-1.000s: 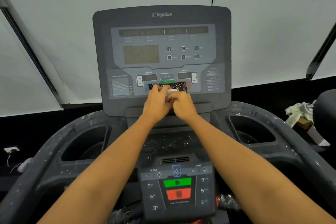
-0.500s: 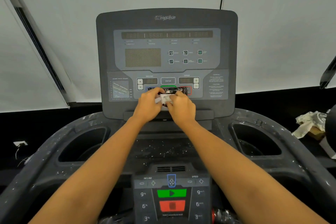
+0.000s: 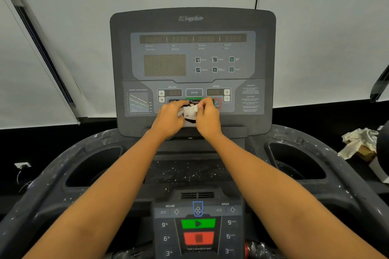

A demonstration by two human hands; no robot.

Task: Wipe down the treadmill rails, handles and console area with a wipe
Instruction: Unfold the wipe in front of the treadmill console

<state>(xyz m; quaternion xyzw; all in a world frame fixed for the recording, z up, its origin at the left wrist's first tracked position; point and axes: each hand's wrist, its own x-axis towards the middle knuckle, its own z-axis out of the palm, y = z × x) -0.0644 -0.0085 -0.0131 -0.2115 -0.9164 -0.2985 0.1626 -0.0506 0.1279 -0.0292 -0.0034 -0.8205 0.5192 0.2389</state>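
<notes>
While both hands pinch it, the wipe (image 3: 190,111) sits between them.

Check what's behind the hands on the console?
Behind the left hand and right hand: a dark wipe packet and white wipe. Grey console's green and red buttons mostly covered.

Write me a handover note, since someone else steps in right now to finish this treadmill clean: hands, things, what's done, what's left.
Left hand: grip closed on the dark wipe packet, held against the lower console.
Right hand: pinching the white wipe at the packet's opening, not yet fully out.
Done: nothing visibly wiped; white specks cover the centre tray, both cup-holder surrounds and the side rails.
Left: free the wipe, then clean console, handles and rails.
A crumpled cloth lies off to the right, not in use.
</notes>
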